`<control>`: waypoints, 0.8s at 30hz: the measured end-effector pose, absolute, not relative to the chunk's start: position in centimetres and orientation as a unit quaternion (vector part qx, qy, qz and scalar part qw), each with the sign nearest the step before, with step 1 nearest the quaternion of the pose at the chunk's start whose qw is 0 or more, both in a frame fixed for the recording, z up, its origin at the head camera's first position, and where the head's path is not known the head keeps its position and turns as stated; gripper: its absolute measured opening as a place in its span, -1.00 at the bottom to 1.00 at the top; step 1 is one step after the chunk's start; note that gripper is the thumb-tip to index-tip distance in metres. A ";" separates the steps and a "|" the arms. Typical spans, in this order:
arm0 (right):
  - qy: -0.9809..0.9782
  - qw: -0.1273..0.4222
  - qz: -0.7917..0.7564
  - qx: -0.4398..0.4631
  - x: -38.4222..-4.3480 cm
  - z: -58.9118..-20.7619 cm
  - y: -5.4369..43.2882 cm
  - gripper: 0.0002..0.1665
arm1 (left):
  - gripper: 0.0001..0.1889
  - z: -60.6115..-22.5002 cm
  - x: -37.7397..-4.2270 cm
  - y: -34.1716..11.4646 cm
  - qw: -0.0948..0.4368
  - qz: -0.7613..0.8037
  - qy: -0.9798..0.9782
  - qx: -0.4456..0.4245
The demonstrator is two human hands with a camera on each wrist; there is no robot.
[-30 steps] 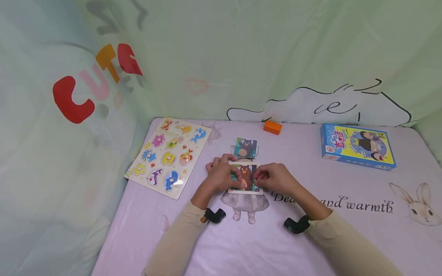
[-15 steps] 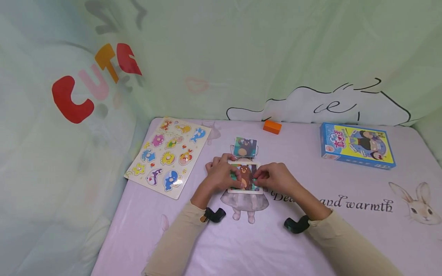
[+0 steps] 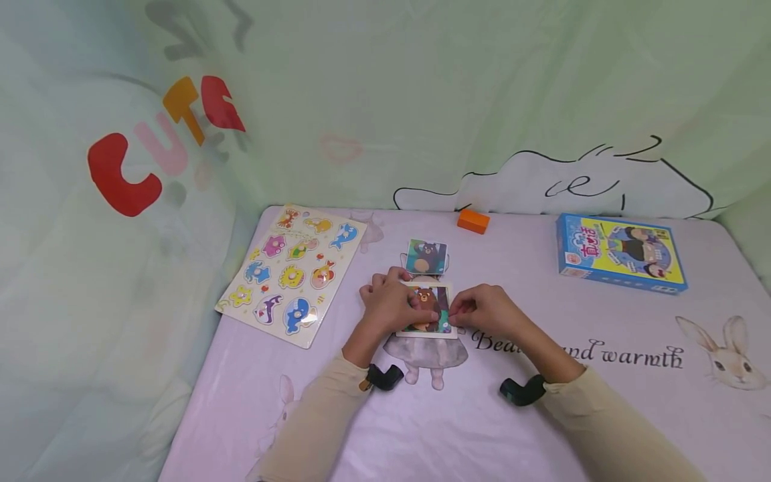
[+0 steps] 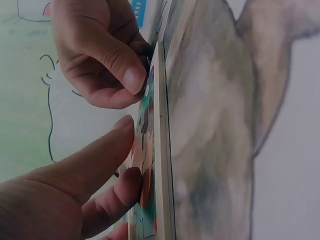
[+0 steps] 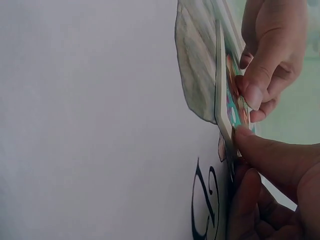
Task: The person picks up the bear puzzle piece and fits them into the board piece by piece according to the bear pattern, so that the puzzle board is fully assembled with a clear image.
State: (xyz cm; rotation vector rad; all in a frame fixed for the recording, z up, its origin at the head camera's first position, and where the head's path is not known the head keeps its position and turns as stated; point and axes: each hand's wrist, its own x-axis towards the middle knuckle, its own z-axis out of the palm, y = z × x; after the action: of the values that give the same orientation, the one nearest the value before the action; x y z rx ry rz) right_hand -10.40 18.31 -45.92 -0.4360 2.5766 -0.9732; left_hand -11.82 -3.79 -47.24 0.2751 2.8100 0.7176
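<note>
A small framed bear jigsaw puzzle (image 3: 442, 328) lies flat on the cloth, below a bear picture card (image 3: 427, 257). My left hand (image 3: 391, 304) reaches over it from the left, fingers bent and thumb across the bear. An orange-brown puzzle piece (image 4: 147, 187) stands a little proud of the picture at the left fingers, seen in the left wrist view. At the frame's right edge my right hand (image 3: 488, 310) pinches the rim, thumb (image 5: 245, 132) on top and fingers curled at the side. Part of the picture is hidden under the left hand.
A wooden peg board of sea animals (image 3: 292, 274) lies to the left. An orange block (image 3: 473, 221) sits at the back, and a blue and yellow game box (image 3: 620, 254) at the right. A fabric curtain (image 3: 361, 100) rises behind the printed cloth (image 3: 458, 428).
My left hand has shifted slightly right, its thumb now further across the bear. The right hand moves slightly outward at the puzzle's right edge.
</note>
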 end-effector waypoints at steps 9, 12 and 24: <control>0.912 0.180 -0.341 -0.139 -10.5 -45.9 18.1 -0.94 | -0.57 -47.0 -11.7 -3.3 0.119 0.230 0.963 0.077; 0.915 0.182 -0.337 -0.130 -10.5 -45.9 17.9 -0.94 | -0.58 -46.9 -11.7 -3.2 0.122 0.232 0.962 0.075; 0.915 0.182 -0.338 -0.125 -10.3 -45.9 17.7 -0.95 | -0.57 -46.9 -11.8 -3.1 0.119 0.226 0.964 0.078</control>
State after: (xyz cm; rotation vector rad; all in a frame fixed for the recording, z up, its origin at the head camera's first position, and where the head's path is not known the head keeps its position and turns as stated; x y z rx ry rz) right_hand -10.31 17.65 -45.88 -0.3539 2.5816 -0.9548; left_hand -11.81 -3.14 -46.87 0.2273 2.8180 0.6606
